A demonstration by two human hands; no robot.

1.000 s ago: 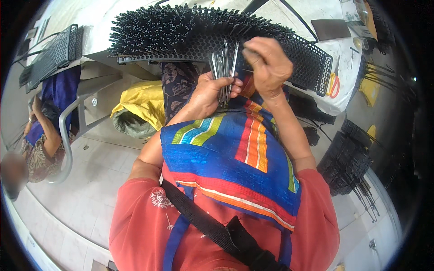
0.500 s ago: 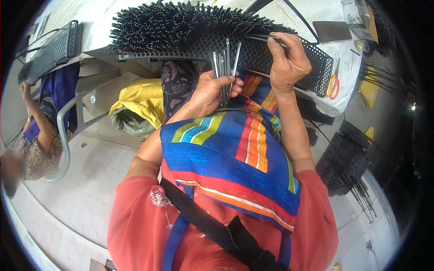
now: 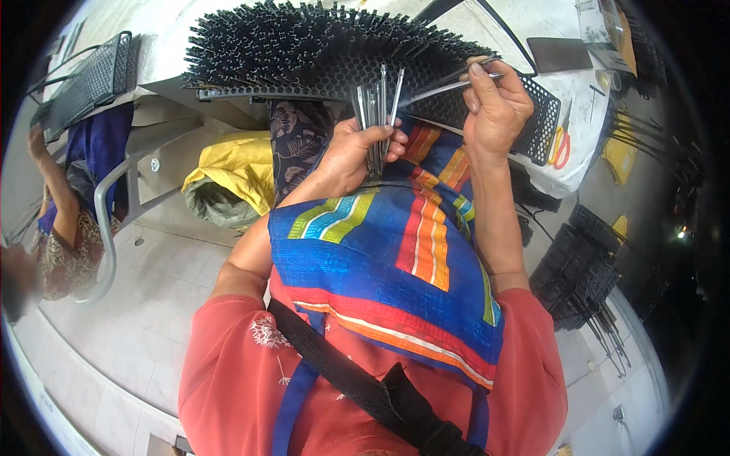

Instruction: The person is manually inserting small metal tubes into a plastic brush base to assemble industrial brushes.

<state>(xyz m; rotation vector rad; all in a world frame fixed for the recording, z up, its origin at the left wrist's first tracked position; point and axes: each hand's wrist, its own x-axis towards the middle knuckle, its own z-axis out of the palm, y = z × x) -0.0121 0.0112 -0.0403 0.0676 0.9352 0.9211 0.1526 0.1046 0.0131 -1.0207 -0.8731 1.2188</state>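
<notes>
Head view: left hand [image 3: 357, 150] closed round bundle of slim metal rods [image 3: 372, 110]; right hand [image 3: 496, 114] pinching separate rods [image 3: 441, 91], shifted slightly right since half-second ago: handling judged mid-motion. Beyond: perforated black rack [image 3: 327, 76] along desk's [image 3: 167, 49] near edge, bearing dense black pieces [image 3: 281, 53].

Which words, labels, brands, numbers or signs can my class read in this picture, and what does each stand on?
None can be read anywhere.
Red shirt: white plant-like print, a picture rather than writing.
Striped apron: coloured bands; no lettering can be made out.
Thin rods in the left hand: no marking legible.
Pale items at upper right: too small and blurred to tell.
</notes>
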